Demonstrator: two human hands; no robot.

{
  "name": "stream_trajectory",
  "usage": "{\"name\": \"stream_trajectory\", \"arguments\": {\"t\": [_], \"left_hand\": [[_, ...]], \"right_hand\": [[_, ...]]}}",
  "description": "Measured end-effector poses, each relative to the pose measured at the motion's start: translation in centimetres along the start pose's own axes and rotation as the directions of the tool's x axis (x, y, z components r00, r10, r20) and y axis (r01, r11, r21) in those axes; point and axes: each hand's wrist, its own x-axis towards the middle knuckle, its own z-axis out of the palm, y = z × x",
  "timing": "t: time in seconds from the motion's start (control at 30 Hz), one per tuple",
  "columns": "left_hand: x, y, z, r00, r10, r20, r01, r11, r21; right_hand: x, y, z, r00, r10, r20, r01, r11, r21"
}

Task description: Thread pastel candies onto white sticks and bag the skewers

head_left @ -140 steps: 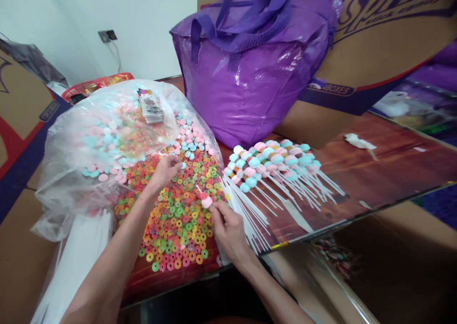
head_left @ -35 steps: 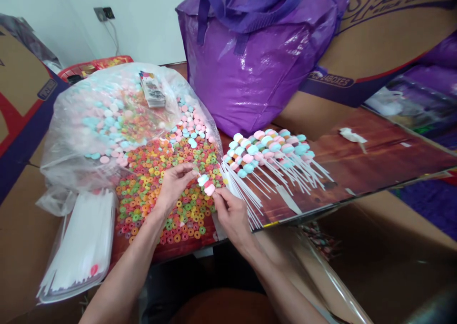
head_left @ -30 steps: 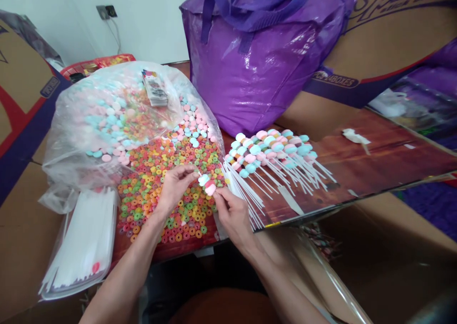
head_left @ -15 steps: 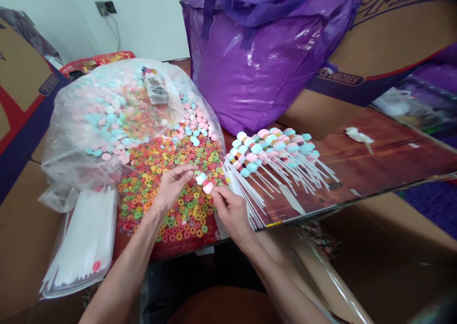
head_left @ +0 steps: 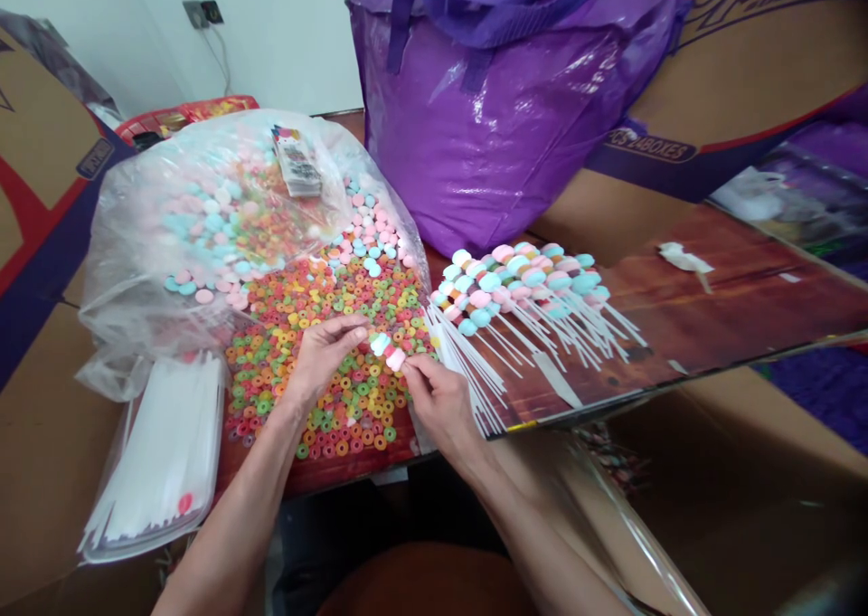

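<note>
My right hand [head_left: 439, 404] pinches the lower end of a white stick with a pink, a red and a pale blue candy [head_left: 387, 351] threaded on it. My left hand [head_left: 323, 356] pinches the stick's top end beside the blue candy. Both hands hover over a heap of small coloured ring candies [head_left: 325, 326] on the red-brown table [head_left: 712, 304]. Just right of my hands lies a row of finished candy sticks [head_left: 522, 295], candy ends away from me.
A clear plastic bag [head_left: 210, 218] of pastel and ring candies spills open at the left. A tray of blank white sticks [head_left: 159, 462] sits at the lower left. A large purple bag [head_left: 502, 100] stands behind, with cardboard boxes [head_left: 732, 64] around.
Earlier my left hand was up by the pastel candies and the stick held one pink piece. Now a blue candy sits on the stick and my left hand is at its tip.
</note>
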Motion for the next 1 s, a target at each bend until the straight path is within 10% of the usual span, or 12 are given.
{"name": "stream_trajectory", "arguments": {"t": [0.73,1.0], "left_hand": [[-1.1,-0.6,2.4,0.983,-0.182,-0.01,0.173,0.948,-0.267],[5.8,1.5,2.6,0.991,0.101,-0.086,-0.08,0.973,0.215]], "right_hand": [[0.1,-0.7,1.6,0.998,-0.046,-0.049,0.048,0.998,0.04],[1.0,0.9,0.4,0.995,0.044,-0.092,-0.035,0.994,0.103]]}}
